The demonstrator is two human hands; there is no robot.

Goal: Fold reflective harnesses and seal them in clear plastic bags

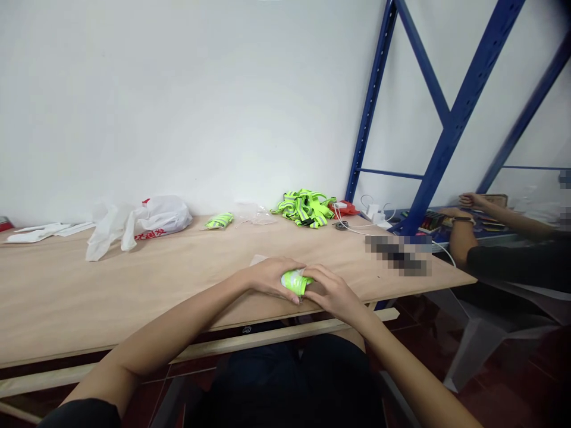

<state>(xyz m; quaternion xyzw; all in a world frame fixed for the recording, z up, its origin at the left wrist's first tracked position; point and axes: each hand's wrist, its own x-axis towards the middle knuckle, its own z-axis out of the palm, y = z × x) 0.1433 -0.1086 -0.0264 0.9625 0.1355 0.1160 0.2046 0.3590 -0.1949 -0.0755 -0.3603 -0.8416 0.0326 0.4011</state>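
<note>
A small folded bundle of neon yellow-green reflective strap (295, 282), seemingly in clear plastic, is between my two hands near the table's front edge. My left hand (275, 278) wraps round its left side, thumb along the front. From the right, my right hand (329, 289) pinches the bundle's right end with curled fingers. Part of a flat whitish piece (257, 260) shows behind my left hand. Farther back on the table lies a similar wrapped green bundle (219, 220), and right of it a loose heap of green straps (305, 208).
White plastic bags (163, 214) and white sheets (42, 232) lie at the back left of the table (178, 285). White cables and a charger (375, 213) sit by the blue rack (439, 157). At the right, another person's arms (464, 238) reach over another surface.
</note>
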